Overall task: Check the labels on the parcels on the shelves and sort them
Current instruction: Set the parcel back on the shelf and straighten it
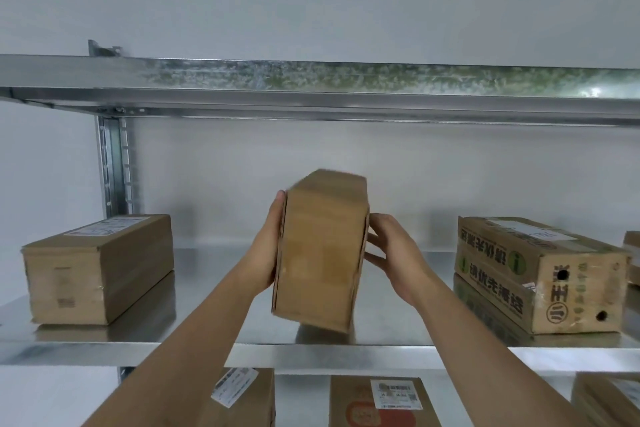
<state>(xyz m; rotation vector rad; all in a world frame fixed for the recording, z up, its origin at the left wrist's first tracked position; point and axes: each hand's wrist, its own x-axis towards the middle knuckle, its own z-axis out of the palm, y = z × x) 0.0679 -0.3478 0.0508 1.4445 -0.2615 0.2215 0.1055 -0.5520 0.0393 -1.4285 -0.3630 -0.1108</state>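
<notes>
We have a plain brown box [320,253] up in both hands, tilted on end just above the middle shelf [398,336], its lower corner close to the metal but whether it touches we cannot tell. Our left hand [268,246] lies flat along the box's left side, fingers straight and pressing; our right hand [389,253] is on the right side, fingers spread and wrapping round the far edge. So the box is squeezed between two palms, and it is blurred, which suggests it is being turned.

No label shows on the faces towards us. In our judgement that is the point of this step: we are rotating it to find the sticker.

Around it, the rest waits. A long brown box [100,270] sits to the left on the same shelf with a white label on top. To the right, a printed box [540,274] with green characters also carries a label on top. Below, on the lower shelf, a box with a white sticker [381,402] stands among at least two others.

How far along? Hard to call. The parcels sit spaced apart, but nothing shows which are checked. We reckon this one is mid-check and several remain.
</notes>
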